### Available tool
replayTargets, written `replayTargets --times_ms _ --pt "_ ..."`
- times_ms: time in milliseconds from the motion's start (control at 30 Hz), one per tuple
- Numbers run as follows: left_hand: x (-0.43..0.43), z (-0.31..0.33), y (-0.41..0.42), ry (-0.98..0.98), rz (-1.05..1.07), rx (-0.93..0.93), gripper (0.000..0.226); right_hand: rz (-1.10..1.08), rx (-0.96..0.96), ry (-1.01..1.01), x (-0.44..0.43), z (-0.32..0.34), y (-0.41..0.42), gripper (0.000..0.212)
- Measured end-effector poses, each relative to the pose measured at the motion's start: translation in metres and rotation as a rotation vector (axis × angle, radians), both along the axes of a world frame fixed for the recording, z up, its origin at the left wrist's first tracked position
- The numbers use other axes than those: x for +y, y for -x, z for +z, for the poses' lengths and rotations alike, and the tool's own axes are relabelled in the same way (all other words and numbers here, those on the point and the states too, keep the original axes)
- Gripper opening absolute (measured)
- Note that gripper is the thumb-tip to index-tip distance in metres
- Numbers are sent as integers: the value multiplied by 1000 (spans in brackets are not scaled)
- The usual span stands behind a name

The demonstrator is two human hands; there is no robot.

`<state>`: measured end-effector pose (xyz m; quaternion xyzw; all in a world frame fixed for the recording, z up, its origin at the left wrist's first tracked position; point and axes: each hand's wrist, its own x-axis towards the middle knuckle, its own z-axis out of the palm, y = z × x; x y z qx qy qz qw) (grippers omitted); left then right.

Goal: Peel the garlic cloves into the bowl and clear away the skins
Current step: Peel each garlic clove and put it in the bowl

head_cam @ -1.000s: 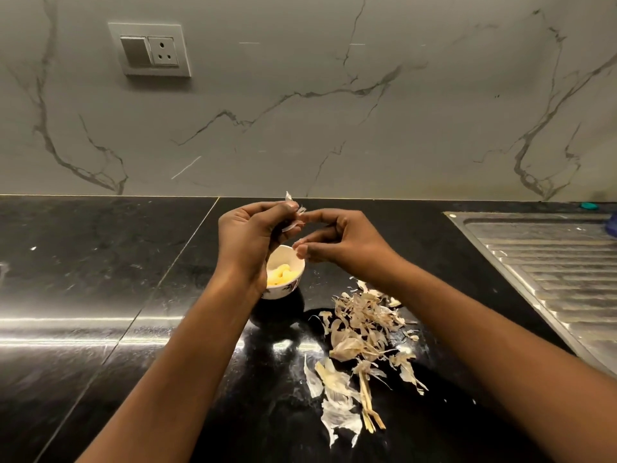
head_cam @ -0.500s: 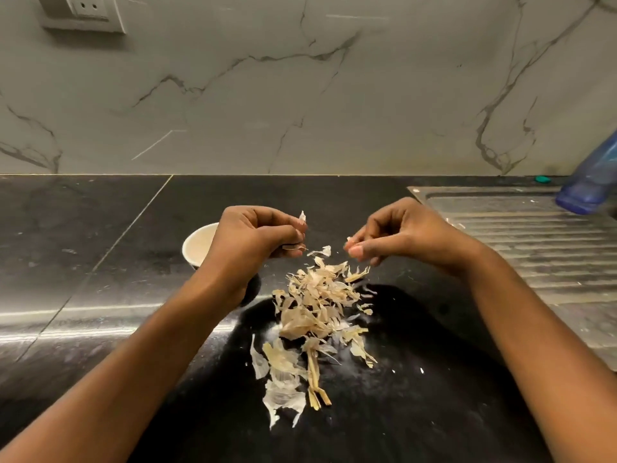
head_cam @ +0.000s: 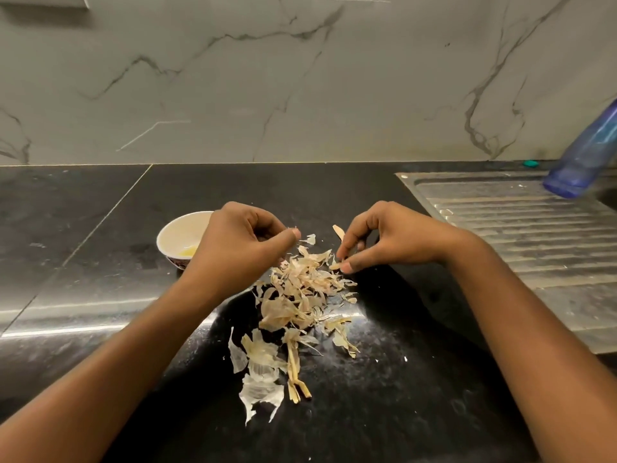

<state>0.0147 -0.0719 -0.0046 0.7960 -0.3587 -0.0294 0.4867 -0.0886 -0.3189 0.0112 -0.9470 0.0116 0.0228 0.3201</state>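
"Where's the bowl from where you stand?"

"On the black table (head_cam: pixel 100 228), far left of the work. It's a small white bowl (head_cam: pixel 177 228), partly hidden behind the left hand (head_cam: pixel 243 242). Something pale yellow (head_cam: pixel 188 251) lies in the bottom, garlic by the look of it, though I see only a bit."

"And the hands?"

"Apart, both hovering over the far edge of the heap of garlic skins (head_cam: pixel 300 295). The right hand (head_cam: pixel 390 238) pinches a scrap of skin (head_cam: pixel 335 266) between thumb and forefinger, right down at the pile. A pale sliver (head_cam: pixel 338 232) sticks up just behind that forefinger; whether it's held, I can't say."

"The left?"

"Fingers curled in, thumb tip against the forefinger, a wisp showing there. Whether there's a clove inside, I cannot tell."

"The skins are all in one place?"

"Mostly. A dense papery heap between the forearms, with larger white pieces and a few dry stalks (head_cam: pixel 295 379) trailing nearer the person."

"Anything else about?"

"A ribbed steel drainboard (head_cam: pixel 517 235) to the right, a blue bottle (head_cam: pixel 587 152) at its far end, and a marble wall (head_cam: pixel 300 78) behind."
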Motion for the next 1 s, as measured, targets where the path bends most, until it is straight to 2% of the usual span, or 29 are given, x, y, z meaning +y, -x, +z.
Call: replayTargets --times_ms 200,400,600,767,1000 --pt "1 -1 1 -34 -20 -8 9 22 25 32 -6 2 2 6" --pt "1 -2 -2 -26 -40 -15 20 -51 -159 -170 -13 15 11 9" --pt "-2 0 1 55 -96 172 18 -56 -324 -334 -8 15 11 29" --pt "-1 3 6 195 -163 347 9 29 -336 -333 7 8 4 23" --pt "-2 3 9 275 -183 489 19 75 -349 -312 19 5 0 19"
